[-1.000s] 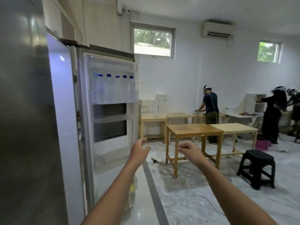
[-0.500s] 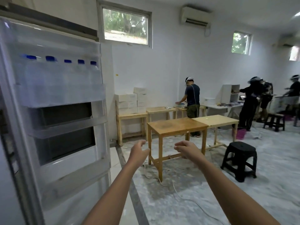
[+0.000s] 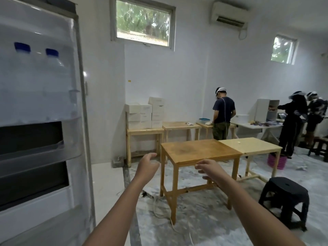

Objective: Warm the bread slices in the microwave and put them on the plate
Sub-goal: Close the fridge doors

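Both my arms reach forward at mid height. My left hand (image 3: 148,166) has loosely curled fingers and holds nothing. My right hand (image 3: 209,168) is also empty, its fingers relaxed. No bread, microwave or plate is in sight. The open fridge door (image 3: 53,107) fills the left side, close beside my left arm. Its shelves face me, and the top one carries bottles with blue caps (image 3: 51,52).
A brown wooden table (image 3: 198,151) stands just ahead, joined to a paler one (image 3: 252,144). A black plastic stool (image 3: 285,196) sits at the right, and a cable (image 3: 170,221) lies on the floor. White boxes (image 3: 143,114) are stacked on a far table. Three people work at the back.
My view has swung right and nearer the open fridge door; the steel fridge side has left the frame. My hands keep the same empty pose in front of me.
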`<state>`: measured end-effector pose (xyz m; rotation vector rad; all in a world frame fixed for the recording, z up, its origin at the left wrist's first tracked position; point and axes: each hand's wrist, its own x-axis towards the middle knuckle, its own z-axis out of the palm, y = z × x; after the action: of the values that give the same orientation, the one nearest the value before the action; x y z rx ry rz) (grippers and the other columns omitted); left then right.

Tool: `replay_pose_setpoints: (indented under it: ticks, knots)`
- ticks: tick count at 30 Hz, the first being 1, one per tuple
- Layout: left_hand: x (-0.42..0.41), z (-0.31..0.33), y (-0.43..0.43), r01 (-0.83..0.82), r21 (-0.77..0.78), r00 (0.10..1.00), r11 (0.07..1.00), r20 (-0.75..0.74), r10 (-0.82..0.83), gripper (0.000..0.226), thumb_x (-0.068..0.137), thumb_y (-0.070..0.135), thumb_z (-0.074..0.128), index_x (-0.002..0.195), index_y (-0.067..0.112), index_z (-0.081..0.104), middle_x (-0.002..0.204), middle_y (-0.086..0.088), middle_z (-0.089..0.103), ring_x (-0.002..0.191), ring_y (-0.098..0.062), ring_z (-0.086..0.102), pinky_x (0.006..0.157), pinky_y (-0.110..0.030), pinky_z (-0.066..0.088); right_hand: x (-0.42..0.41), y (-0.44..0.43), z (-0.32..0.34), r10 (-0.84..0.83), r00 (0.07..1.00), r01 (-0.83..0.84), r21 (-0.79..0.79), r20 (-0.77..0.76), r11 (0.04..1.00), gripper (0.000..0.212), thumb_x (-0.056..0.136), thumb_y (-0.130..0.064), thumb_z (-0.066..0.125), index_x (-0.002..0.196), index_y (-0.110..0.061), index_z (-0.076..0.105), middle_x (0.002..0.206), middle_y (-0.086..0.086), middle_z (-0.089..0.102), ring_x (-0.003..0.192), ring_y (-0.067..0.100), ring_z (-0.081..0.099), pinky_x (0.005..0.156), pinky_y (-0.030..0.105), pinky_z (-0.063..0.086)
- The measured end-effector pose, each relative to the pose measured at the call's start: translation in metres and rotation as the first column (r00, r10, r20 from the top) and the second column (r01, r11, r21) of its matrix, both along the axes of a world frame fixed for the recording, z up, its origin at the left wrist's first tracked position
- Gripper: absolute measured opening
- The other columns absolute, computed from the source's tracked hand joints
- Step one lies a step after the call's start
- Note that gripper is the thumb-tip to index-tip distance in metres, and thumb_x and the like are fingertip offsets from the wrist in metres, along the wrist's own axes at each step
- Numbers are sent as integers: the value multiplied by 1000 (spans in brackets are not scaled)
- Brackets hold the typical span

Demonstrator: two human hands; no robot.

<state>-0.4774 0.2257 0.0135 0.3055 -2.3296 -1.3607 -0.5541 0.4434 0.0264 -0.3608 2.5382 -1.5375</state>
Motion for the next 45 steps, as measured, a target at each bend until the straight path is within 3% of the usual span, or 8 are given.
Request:
replay_pose_setpoints:
  ticks: [7,15,21,26,31,35,40,45]
  knots:
    - [-82,-19,-86,-146,-26,988,989,52,148,42,92,13,53,133,11,47,128,-6,54,68,1,45,55,-9,39,-101,-89,-28,147,984,-148,2,103,989,15,92,-20,55,104,-14,60,110,6,60,104,19,56,95,41,48]
    - [-154,42,-195,-249,-411,962,877,-1,272,45,91,15,49,135,7,44,140,-10,45,129,-23,42,103,-27,34,-204,-233,9,355,934,-352,-100,22,931,23,94,-16,50,112,-5,60,110,14,60,97,22,57,83,36,50]
    - [-164,73,-245,-508,-693,838,512,-258,481,44,87,12,46,130,5,47,133,-9,50,128,-24,42,108,-33,31,-227,-346,17,490,870,-461,-265,54,847,28,97,-21,45,114,-4,59,112,9,65,97,20,60,77,31,47]
    - [-148,84,-266,-637,-757,657,147,-432,618,56,87,11,47,142,4,36,153,-11,29,146,-23,16,114,-30,-5,-219,-430,23,673,733,-586,-411,98,698,27,97,-24,45,108,-5,60,108,9,65,94,20,59,76,30,49]
    - [-121,88,-273,-651,-720,404,-239,-596,694,61,75,12,64,134,4,48,146,-14,42,139,-27,35,119,-41,11,-200,-501,36,855,515,-719,-511,65,472,35,99,-34,38,116,-11,56,113,4,61,107,18,56,93,36,46]
    - [-106,84,-275,-551,-749,269,-368,-576,772,65,76,11,57,138,0,42,147,-16,39,139,-25,34,116,-33,2,-187,-547,44,928,371,-757,-566,39,326,25,99,-30,39,115,-18,53,117,2,56,116,18,50,105,41,36]
    - [-102,75,-269,-451,-783,174,-429,-549,818,68,81,12,53,145,3,29,154,-13,27,145,-20,15,119,-30,-7,-178,-567,46,981,184,-788,-588,62,185,19,98,-27,41,99,-16,57,84,2,57,74,15,54,68,27,40]
    - [-91,65,-261,-359,-818,133,-450,-522,843,66,90,20,48,149,9,21,158,-8,14,146,-15,5,119,-33,-6,-180,-558,40,991,133,-814,-566,32,127,22,97,-27,41,92,-16,60,82,2,58,72,15,52,67,28,40]
